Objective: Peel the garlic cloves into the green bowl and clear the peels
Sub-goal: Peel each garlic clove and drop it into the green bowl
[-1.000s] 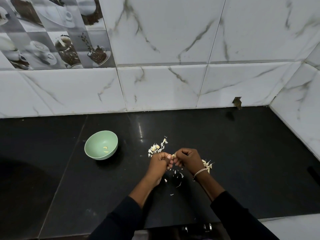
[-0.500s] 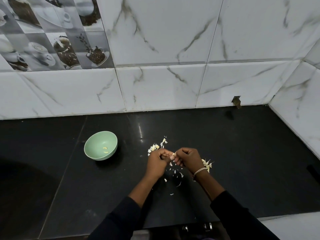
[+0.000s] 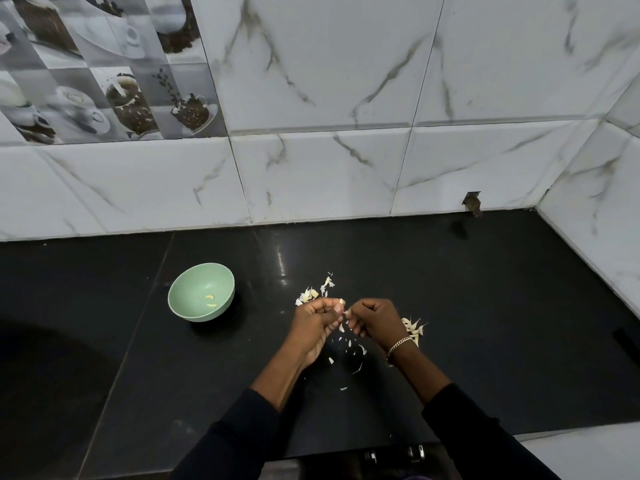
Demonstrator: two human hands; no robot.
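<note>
Two pale-yellow peeled garlic pieces (image 3: 210, 301) lie in the round pale-green bowl (image 3: 221, 308), far left of the action, standing upright on the glossy black stone countertop (image 3: 485, 306). Right of the bowl, a small heap of white garlic skins and cloves (image 3: 313, 292) sits just behind the left hand (image 3: 313, 323). Left hand's fingers are curled, thumb and fingertips pinching a small whitish garlic clove (image 3: 342, 302), which pokes up between both hands, above the counter and well apart from the bowl. Right hand (image 3: 375, 318) is curled too, fingertips pinching the same clove from the other side; silver chain bracelet (image 3: 400, 342) on its wrist. Loose white peel flakes (image 3: 349, 344) are scattered on the counter under the hands. Second heap of pale garlic pieces (image 3: 414, 328) lies just right of the right hand. Both sleeves dark. Behind, white marble-look wall tiles (image 3: 311, 168), with coffee-cup picture tiles (image 3: 104, 81) upper left.
</note>
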